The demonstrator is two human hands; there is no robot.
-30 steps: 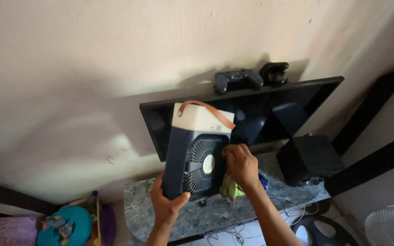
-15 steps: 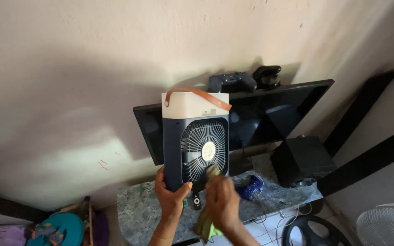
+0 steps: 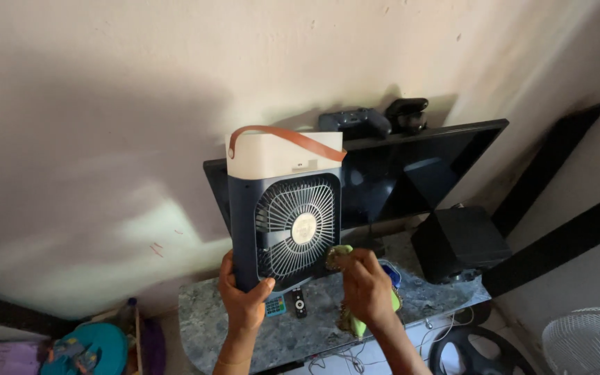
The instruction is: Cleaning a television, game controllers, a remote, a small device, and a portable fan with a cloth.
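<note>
While the left hand [image 3: 244,298] grips the bottom left corner of a small box fan [image 3: 285,212], fingers curled round its dark blue edge and thumb on the front, the right hand [image 3: 366,285] is closed around a yellow-green cloth [image 3: 347,253] and presses it against the lower right corner of the fan's round grille [image 3: 294,228]. More of the cloth hangs out below the right palm. The fan is held upright in the air, above the worktop [image 3: 300,333] and in front of the left part of a flat television [image 3: 418,173]. Its top section is cream, and a brown strap handle [image 3: 287,137] arches over it.

Behind the fan, the dark television leans against the pale wall [image 3: 105,104]. Two black game controllers [image 3: 355,121] rest on its top edge. On the grey marbled worktop, a small remote [image 3: 299,302] and a little teal calculator [image 3: 275,306] lie just under the fan, between the two wrists. A black speaker box [image 3: 461,243] stands at the right end of the worktop. On the floor to the right are part of a white fan cage [image 3: 588,340] and a black ring-shaped part [image 3: 480,351]. At the lower left lie some teal and purple items [image 3: 88,347].
</note>
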